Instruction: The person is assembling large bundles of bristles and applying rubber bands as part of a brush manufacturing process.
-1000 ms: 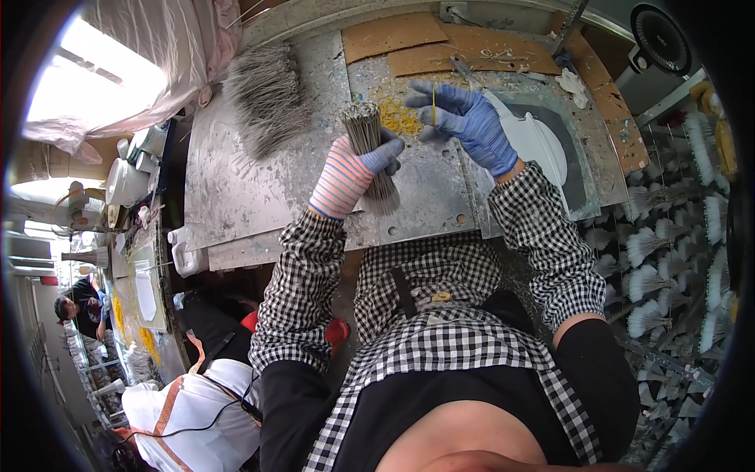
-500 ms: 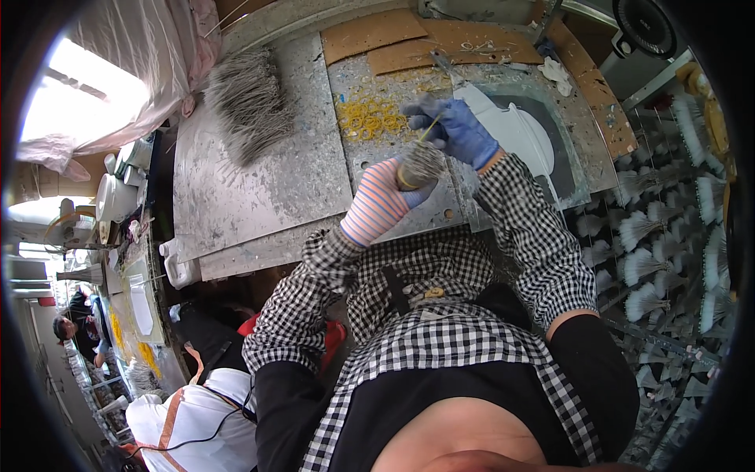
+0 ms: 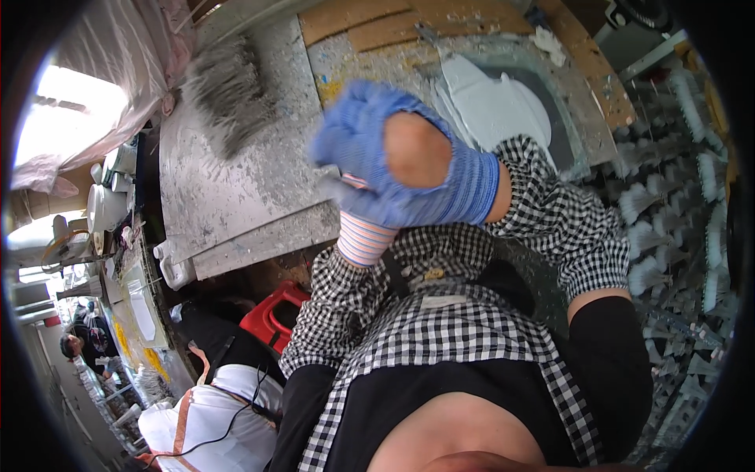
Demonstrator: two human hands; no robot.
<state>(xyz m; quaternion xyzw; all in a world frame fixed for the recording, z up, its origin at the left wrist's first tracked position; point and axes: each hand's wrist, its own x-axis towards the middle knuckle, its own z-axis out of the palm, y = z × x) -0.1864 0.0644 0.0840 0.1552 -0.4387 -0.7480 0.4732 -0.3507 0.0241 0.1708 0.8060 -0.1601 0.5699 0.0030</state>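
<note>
The table [image 3: 244,189] has a dull grey metal surface, scuffed and flecked with pale spots. Right of the table, a rack carries rows of white, fan-shaped tufts [image 3: 645,204]. On the table's far right, a glossy white mass [image 3: 507,110] with a rounded edge lies on a dark flat panel. On its far left rests a shaggy heap of fine grey strands [image 3: 228,94]. Brown cardboard [image 3: 440,30] lies flat along its far side; a red plastic stool [image 3: 271,318] stands below its near edge. Small yellow bits [image 3: 330,90] lie blurred near its far middle.

2 gloved hands meet over the table's near edge. The right hand [image 3: 401,157], in blue knit with an oval of bare skin, overlaps the left hand [image 3: 364,240], in striped knit. I cannot tell how far either is open; anything held between them is hidden.

The table's near edge slants leftward from the hands, and a broad stretch of metal separates them from the heap.
</note>
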